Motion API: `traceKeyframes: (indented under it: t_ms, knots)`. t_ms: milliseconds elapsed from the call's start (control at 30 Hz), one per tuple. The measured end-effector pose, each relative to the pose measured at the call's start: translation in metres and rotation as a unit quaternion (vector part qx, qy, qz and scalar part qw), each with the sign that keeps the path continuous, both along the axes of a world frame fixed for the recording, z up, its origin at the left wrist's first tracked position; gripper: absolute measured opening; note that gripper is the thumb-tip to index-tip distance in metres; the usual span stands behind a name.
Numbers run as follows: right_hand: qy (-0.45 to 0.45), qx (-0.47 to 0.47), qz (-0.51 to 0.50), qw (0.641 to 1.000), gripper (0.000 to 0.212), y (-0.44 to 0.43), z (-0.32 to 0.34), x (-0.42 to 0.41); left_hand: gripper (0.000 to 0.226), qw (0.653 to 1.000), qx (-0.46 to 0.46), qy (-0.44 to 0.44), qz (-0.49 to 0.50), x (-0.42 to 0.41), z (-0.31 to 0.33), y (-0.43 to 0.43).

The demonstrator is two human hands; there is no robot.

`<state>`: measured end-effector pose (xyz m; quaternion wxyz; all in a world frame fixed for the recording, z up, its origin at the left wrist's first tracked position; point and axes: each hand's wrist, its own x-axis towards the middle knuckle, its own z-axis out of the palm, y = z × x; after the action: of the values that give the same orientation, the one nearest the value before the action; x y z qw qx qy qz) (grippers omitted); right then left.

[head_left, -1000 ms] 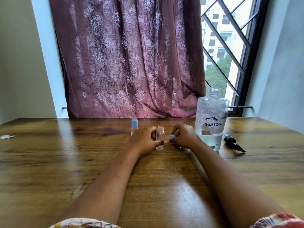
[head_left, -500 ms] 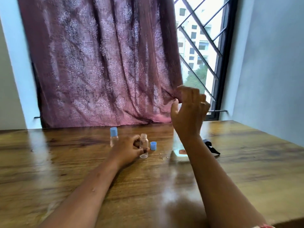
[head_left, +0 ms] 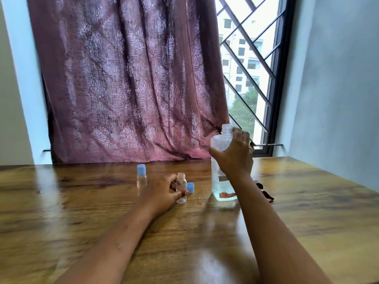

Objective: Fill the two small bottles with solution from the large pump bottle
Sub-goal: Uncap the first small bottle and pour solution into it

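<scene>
- While both forearms reach out over the tabletop, right hand: fingers and thumb wrapped round the upper body of the large bottle, just under its shoulder.
- large bottle: clear plastic, upright, threaded neck open with no pump fitted, some clear liquid in the lower part; base at tabletop level, and whether it rests there or is just raised cannot be told.
- left hand: lying on the tabletop, thumb and fingertips pinching the uncapped small bottle.
- uncapped small bottle: clear, upright on the tabletop, mouth open, apparently holding nothing; left of the large bottle and apart from it.
- blue cap: loose on the tabletop, just beside the uncapped small bottle on its right.
- capped small bottle: clear, blue top fitted, upright, behind and left of the left hand, not touched.
- black pump head: lying right of the large bottle, partly hidden behind the right forearm.
- wooden table: glossy brown.
- curtain: patterned mauve, drawn across most of the window.
- window grille: dark diagonal bars, right of the curtain.
</scene>
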<state>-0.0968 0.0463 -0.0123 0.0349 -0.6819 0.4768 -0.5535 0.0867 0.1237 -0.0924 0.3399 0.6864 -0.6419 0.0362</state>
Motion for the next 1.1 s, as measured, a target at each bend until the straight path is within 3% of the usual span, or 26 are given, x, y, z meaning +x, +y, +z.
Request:
traceKeyframes:
  t_ms: [233, 600, 1100]
  knots:
    - [0.202, -0.074, -0.059, 0.975, 0.076, 0.011, -0.012, 0.019, 0.027, 1.0, -0.002, 0.013, 0.002, -0.002, 0.003, 0.004]
    - [0.308, -0.097, -0.022, 0.946, 0.064, 0.013, -0.033, 0.031, 0.033, 1.0, 0.009, 0.022, 0.014, 0.001, 0.004, 0.007]
    - [0.407, -0.087, 0.003, 0.909, 0.074, 0.012, -0.048, 0.038, 0.037, 1.0, 0.011, 0.024, 0.01, 0.001, 0.004, 0.008]
